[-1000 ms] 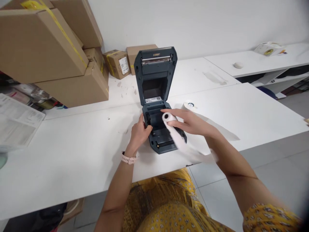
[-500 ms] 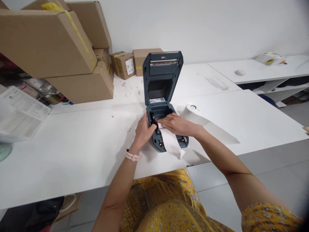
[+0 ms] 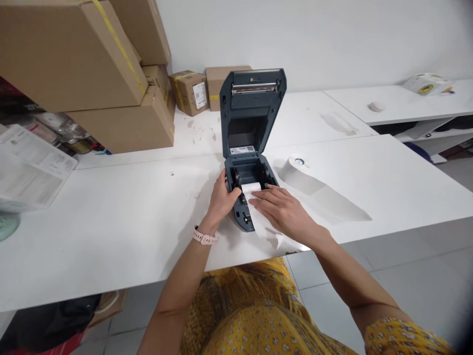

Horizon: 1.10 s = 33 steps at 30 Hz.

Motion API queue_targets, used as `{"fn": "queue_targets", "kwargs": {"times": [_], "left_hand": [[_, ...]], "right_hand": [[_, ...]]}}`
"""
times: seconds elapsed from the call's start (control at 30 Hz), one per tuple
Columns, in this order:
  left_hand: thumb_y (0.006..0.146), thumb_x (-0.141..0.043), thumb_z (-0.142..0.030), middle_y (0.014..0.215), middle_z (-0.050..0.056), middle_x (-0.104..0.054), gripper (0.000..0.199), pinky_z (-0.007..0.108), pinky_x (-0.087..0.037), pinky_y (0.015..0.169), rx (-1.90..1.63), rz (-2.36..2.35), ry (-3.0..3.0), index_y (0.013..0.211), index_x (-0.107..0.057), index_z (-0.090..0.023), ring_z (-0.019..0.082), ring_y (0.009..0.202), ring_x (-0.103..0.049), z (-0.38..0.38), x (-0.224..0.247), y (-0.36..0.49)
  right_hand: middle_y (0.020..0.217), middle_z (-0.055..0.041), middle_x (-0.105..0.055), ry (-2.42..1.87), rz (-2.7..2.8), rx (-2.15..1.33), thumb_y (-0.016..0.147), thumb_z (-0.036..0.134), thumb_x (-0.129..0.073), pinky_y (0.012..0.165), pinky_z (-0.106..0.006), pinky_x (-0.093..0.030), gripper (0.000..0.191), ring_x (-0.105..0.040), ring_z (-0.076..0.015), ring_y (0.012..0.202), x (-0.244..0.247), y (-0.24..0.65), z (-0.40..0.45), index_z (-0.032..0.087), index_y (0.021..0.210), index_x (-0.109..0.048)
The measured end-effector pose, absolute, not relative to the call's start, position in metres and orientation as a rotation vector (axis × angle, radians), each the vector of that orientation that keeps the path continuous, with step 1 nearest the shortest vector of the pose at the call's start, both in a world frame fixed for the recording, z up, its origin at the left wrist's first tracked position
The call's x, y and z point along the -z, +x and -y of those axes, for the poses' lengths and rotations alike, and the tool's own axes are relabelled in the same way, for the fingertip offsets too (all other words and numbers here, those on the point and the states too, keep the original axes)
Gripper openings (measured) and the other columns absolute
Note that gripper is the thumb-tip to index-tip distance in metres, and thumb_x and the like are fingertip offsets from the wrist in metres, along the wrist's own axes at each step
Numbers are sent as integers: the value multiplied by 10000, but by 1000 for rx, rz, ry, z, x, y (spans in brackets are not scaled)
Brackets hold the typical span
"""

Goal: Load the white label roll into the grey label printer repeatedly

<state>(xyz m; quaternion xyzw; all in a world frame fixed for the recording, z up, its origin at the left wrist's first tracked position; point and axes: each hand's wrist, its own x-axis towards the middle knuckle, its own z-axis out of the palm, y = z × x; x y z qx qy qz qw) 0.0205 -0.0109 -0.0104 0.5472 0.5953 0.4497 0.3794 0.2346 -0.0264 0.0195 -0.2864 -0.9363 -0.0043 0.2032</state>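
Note:
A dark grey label printer (image 3: 247,111) stands on the white table with its lid raised. Along its left side, my left hand (image 3: 221,201) grips the casing, with the thumb over the inner edge. Out of the bay and over the printer's front runs a white paper strip (image 3: 259,223), its loose end crumpled near the table edge. My right hand (image 3: 287,209) lies over the strip and the printer's right side, fingers stretched out and touching the paper. It hides the front right of the printer. To the right sits a partly unrolled paper roll (image 3: 293,170).
Large cardboard boxes (image 3: 121,123) are stacked at the back left, with a small taped box (image 3: 189,93) near the wall. Papers in a plastic sleeve (image 3: 35,167) lie at far left. A white carton (image 3: 424,85) stands on the right-hand table (image 3: 399,106).
My right hand has drawn back toward me and to the right, uncovering the paper inside the bay. My left hand keeps its grip on the printer. The view has shifted slightly.

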Motion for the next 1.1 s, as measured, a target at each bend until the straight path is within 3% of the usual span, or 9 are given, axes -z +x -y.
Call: {"fn": "queue_targets", "kwargs": {"times": [0.2,0.57,0.83,0.97,1.1], "left_hand": [[836,-617,-213,1492,119,-583,710,475,-485,1129,-1192,-1531,1349,1525,-445,-241,304,1377,-550,9,14,27],[901,-601,-259,1489,99,-588,652,422,-495,1105,-1163,-1585,1366,1530,-428,-269,269,1374,-555,12,12,31],[934,-641,-333,1533,109,-554,691,505,-456,1171,-1208,-1480,1290,1574,-383,-296,306,1445,-511,13,16,31],[956,-643,-419,1569,69,-531,685,521,-426,1215,-1237,-1397,1296,1583,-374,-354,307,1511,-446,13,23,28],[959,-650,-464,1626,48,-473,712,548,-376,1258,-1265,-1380,1279,1599,-349,-381,318,1562,-371,14,27,27]], "right_hand": [[1504,-155,-606,-873,2560,84,1069,347,-488,1128,-609,-525,480,-604,-330,1388,-3,235,50,167,1511,-535],[1529,-99,-588,-897,2516,69,1060,320,-506,1104,-618,-510,667,-679,-307,1260,-2,235,57,271,1667,-235],[1507,-85,-615,-894,2521,117,1064,335,-513,1130,-587,-468,549,-676,-279,1249,-5,239,57,261,1595,-397],[1467,-94,-656,-881,2507,201,1062,315,-535,1150,-543,-440,418,-675,-264,1219,-8,239,58,158,1449,-567],[1450,-97,-670,-873,2505,251,1071,325,-525,1147,-519,-423,379,-677,-258,1191,-11,238,58,117,1374,-620]]}}
